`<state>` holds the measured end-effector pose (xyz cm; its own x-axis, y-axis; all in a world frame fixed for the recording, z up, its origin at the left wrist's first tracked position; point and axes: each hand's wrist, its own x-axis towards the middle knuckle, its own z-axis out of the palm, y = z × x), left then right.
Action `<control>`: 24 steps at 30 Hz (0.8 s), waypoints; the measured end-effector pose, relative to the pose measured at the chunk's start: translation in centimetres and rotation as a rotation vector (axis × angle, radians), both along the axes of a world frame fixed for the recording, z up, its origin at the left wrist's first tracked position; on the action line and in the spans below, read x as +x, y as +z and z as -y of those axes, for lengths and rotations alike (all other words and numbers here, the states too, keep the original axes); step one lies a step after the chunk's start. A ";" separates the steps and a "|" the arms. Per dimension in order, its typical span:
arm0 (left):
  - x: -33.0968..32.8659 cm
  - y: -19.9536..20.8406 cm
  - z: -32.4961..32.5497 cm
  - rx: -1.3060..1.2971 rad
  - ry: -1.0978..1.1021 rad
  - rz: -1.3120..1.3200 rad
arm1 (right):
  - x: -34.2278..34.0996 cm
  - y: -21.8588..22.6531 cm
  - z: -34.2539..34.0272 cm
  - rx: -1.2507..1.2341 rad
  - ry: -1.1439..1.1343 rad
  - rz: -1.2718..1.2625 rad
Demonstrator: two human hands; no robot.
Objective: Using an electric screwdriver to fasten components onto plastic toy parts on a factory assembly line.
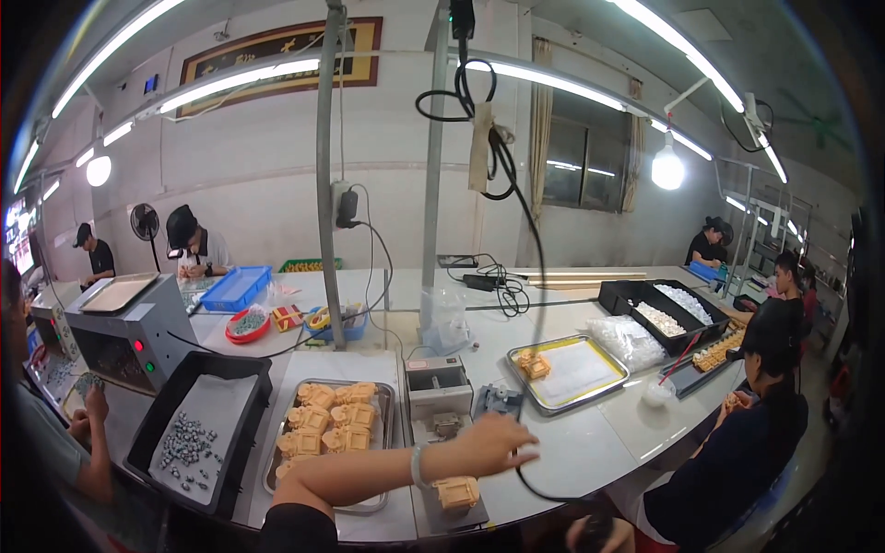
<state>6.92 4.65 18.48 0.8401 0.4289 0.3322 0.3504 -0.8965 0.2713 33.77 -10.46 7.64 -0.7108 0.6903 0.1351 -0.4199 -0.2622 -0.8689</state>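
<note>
As the left hand (pixel 490 447) hangs with fingers half curled, the squat pale-orange moulded plastic block (pixel 456 495) lies below and slightly left of that grip, its longer side running crosswise; the right hand (pixel 619 536), wrapped round a black tool (pixel 595 532), is farther from it. Whether the left hand pinches the long black rubbery cable (pixel 543 272) I cannot tell, and the tool's working end is probably cut off below my view

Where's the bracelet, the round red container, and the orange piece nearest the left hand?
Bracelet (pixel 417 467): head view, middle of band.
Red container (pixel 248 338): head view, front wall.
Orange piece (pixel 457 495): head view, upper face.
</note>
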 end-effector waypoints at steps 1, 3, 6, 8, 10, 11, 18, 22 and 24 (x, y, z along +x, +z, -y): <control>-0.6 0.9 -0.7 0.127 0.027 0.093 | -1.3 -2.6 -2.0 0.327 0.216 -0.639; -1.7 3.2 -1.3 0.389 0.133 0.226 | -2.2 -4.4 -3.6 0.663 0.437 -1.277; -3.7 6.5 -3.4 0.614 0.307 0.306 | 1.1 -2.6 -1.3 0.404 0.009 -0.981; -4.2 7.1 -5.1 0.641 0.311 0.382 | 2.4 -1.7 -0.2 0.226 -0.257 -0.758; -4.0 7.1 -5.1 0.668 0.296 0.459 | 1.9 -1.5 -0.1 0.244 -0.277 -0.720; -3.9 7.4 -4.8 0.675 0.283 0.417 | 1.1 -0.3 -0.1 0.320 -0.261 -0.665; -5.2 7.6 -4.6 0.186 0.326 0.301 | -0.4 2.4 1.9 0.400 -0.322 -0.459; -5.8 3.7 -3.7 0.061 0.249 0.445 | -0.9 1.0 1.8 0.265 -0.396 -0.402; -5.0 3.3 -0.9 -0.026 0.177 0.389 | -1.8 1.8 1.4 0.297 -0.472 -0.353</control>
